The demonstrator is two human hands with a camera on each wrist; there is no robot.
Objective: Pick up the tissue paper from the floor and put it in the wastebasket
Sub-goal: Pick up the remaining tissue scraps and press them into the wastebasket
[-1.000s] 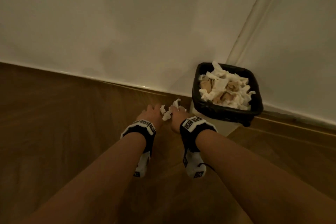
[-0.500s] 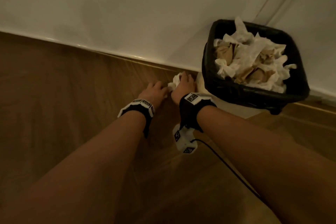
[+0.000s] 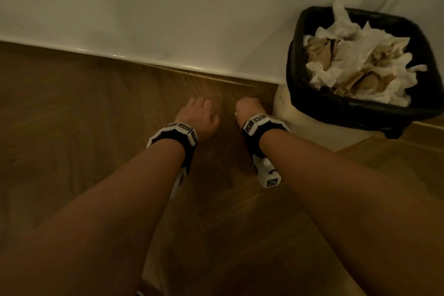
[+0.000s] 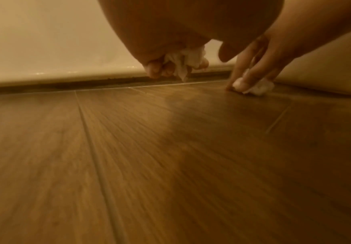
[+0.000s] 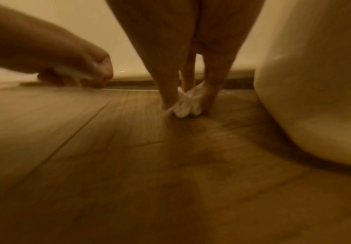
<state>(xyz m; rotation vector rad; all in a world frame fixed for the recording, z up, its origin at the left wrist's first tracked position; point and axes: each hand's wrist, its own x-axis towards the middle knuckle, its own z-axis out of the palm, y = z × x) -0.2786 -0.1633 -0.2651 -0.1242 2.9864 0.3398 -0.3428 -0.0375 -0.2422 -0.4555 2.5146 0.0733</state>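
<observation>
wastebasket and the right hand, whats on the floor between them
Nothing: in the head view only bare wooden floor separates the right hand from the wastebasket. The tissue is pinched in its fingertips.

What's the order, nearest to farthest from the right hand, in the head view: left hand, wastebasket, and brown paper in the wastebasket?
From the right hand:
1. left hand, just to its left.
2. wastebasket, near rim to its right.
3. brown paper, inside, beyond the rim.

No readable text anywhere; the wrist bands (image 3: 179, 130) carry only black-and-white square marker patterns, too small to decipher.
</observation>
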